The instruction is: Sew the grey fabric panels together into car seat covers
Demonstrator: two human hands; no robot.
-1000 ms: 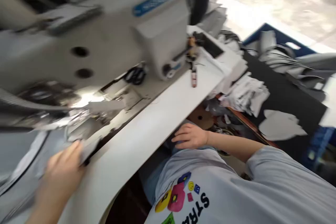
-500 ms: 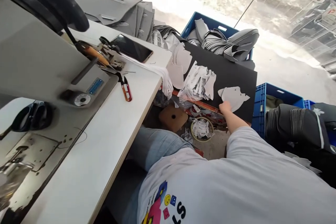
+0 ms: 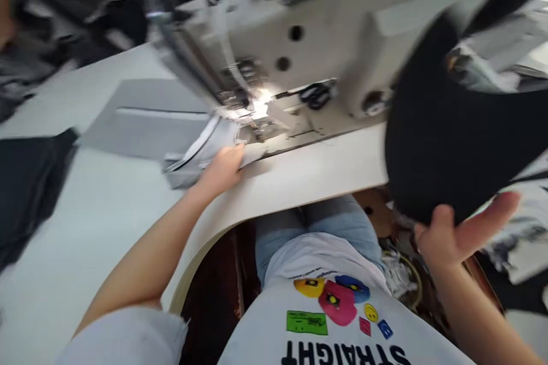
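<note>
My left hand (image 3: 223, 172) is closed on the near edge of a grey fabric piece (image 3: 197, 145) with a pale strip along it. The piece lies on the white table, its right end by the lit needle area of the sewing machine (image 3: 325, 40). On the right, my right hand (image 3: 449, 239) holds up a large, dark, curved cut piece (image 3: 458, 142) by its lower edge, between thumb and fingers. Motion blurs this piece, and it hides part of the machine's right end.
A dark folded fabric (image 3: 32, 188) lies on the table (image 3: 107, 239) at left. Black scissors or a similar handled tool (image 3: 315, 95) rest on the machine bed. Pale cut pieces (image 3: 520, 234) are at far right, and a round basket of scraps (image 3: 400, 276) stands below.
The view has swung left, onto the sewing machine. My right hand was at a pale grey cut piece on the black board; now it holds a dark-faced piece in the air. My left hand has come into view.
</note>
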